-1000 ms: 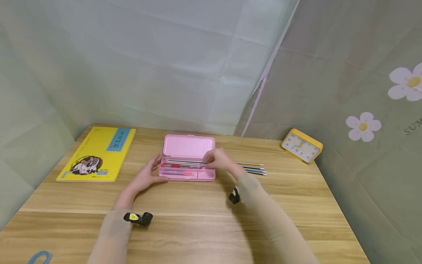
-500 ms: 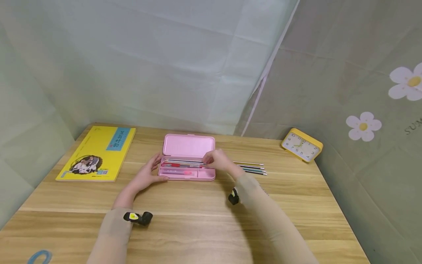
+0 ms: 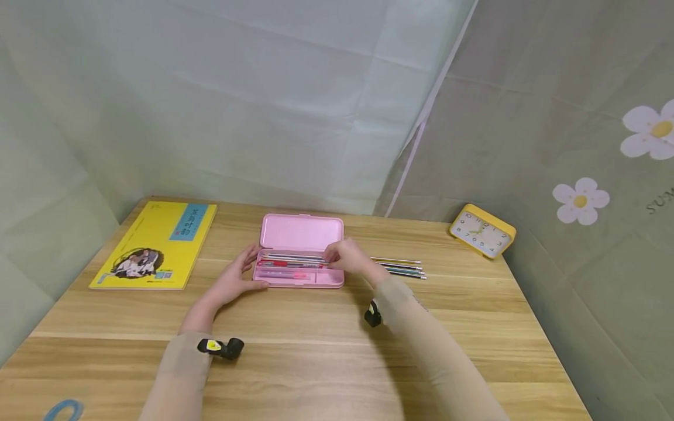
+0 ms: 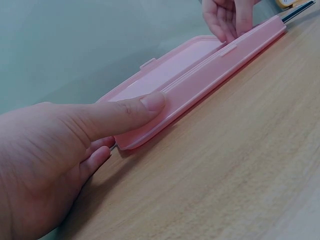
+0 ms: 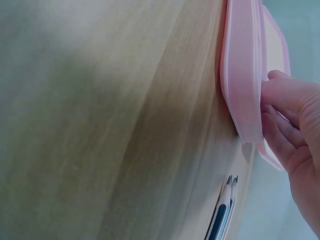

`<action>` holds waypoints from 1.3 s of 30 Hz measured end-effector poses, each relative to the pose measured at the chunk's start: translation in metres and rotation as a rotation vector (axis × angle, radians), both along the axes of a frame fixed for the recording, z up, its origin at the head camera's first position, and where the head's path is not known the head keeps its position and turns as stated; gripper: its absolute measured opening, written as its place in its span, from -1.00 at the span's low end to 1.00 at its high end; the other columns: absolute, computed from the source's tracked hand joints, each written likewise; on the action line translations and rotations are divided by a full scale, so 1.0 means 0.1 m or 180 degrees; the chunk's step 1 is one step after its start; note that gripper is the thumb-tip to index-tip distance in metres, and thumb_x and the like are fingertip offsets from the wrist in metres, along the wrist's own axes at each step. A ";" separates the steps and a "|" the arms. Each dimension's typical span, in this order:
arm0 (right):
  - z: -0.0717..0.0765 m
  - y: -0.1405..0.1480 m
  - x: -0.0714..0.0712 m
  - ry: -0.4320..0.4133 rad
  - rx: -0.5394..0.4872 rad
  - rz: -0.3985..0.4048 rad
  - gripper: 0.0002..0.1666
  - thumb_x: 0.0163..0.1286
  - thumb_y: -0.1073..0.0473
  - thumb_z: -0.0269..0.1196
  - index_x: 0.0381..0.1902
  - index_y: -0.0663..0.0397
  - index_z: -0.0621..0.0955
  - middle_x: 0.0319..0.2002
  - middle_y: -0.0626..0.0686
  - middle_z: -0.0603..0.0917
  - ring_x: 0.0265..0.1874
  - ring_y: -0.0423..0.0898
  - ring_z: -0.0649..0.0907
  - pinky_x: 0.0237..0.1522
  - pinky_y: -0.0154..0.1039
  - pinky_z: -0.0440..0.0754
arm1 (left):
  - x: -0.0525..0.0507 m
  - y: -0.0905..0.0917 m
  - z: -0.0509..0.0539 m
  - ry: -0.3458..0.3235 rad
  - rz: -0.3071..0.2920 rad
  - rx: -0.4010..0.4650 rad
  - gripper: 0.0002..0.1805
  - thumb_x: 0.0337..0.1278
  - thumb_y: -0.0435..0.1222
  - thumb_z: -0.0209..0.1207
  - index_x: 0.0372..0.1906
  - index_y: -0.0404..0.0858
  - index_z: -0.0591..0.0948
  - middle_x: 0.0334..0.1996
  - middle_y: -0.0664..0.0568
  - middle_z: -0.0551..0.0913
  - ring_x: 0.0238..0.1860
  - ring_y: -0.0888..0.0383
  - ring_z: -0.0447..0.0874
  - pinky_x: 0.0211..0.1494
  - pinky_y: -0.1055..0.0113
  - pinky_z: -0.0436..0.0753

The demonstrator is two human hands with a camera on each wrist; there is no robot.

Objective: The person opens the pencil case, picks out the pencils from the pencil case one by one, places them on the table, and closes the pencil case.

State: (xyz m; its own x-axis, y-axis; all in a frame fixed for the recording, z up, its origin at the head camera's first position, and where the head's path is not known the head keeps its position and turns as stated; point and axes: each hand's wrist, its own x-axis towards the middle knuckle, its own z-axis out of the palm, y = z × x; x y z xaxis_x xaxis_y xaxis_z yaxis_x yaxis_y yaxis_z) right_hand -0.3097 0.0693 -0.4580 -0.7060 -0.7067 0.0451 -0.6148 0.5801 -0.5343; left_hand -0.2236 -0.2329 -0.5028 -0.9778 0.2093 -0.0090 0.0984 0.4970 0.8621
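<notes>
A pink pencil case [image 3: 329, 280] lies with its lid [image 3: 302, 232] folded back. Inside are several pencils [image 3: 292, 257], a red pen [image 3: 274, 264] and a pink pen [image 3: 284, 275] in the front compartment. My left hand [image 3: 234, 280] holds the case's left end, thumb along the front wall and fingers round the side. My right hand [image 3: 351, 257] reaches over the right end, its bent fingers pinching at the ends of the pencils; the case wall hides the fingertips in the right wrist view. More pencils [image 3: 402, 269] lie on the table right of the case.
A yellow book [image 3: 152, 245] lies at the left of the wooden table [image 3: 295, 351]. At the back right stands a yellow alarm clock [image 3: 482, 231]. Part of a blue ring-shaped thing [image 3: 64, 409] shows at the lower left. Cloth curtains [image 3: 263, 117] hang behind the table.
My right hand has shifted very slightly left and down at the case's right end. The left hand and the case stay in place.
</notes>
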 end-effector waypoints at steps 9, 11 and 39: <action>0.00 -0.04 -0.01 0.0058 0.0163 -0.0046 -0.90 0.15 0.43 0.39 -0.35 0.22 0.69 -0.36 0.10 0.77 -0.32 -0.08 0.75 -0.25 -0.50 0.68 | 0.01 0.00 0.00 0.0005 -0.0002 0.0056 0.20 0.02 -0.15 0.43 0.55 -0.37 -0.16 0.51 -0.36 0.05 0.43 -0.40 0.13 0.49 -0.25 0.15; 0.00 -0.05 -0.02 0.0075 0.0212 -0.0066 -0.90 0.15 0.41 0.40 -0.36 0.21 0.69 -0.36 0.09 0.78 -0.32 -0.09 0.75 -0.24 -0.49 0.69 | 0.01 0.01 0.00 0.0018 -0.0007 0.0056 0.20 0.02 -0.14 0.42 0.55 -0.37 -0.16 0.51 -0.36 0.05 0.43 -0.40 0.14 0.49 -0.25 0.15; 0.07 -0.17 0.00 0.0345 0.0685 -0.0220 -0.88 0.14 0.41 0.38 -0.32 0.20 0.73 -0.34 0.07 0.79 -0.31 -0.10 0.76 -0.23 -0.42 0.70 | -0.01 0.00 -0.02 0.0042 -0.0011 0.0019 0.21 0.01 -0.14 0.44 0.55 -0.36 -0.15 0.50 -0.36 0.06 0.43 -0.40 0.15 0.49 -0.23 0.18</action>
State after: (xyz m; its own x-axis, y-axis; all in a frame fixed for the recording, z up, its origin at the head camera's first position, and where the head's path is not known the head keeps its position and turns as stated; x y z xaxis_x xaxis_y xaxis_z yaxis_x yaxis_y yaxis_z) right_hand -0.3093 0.0527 -0.4513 -0.7523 -0.6584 -0.0231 -0.6167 0.7161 -0.3269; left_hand -0.2244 -0.2329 -0.5052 -0.9771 0.2128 0.0053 0.1117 0.4914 0.8638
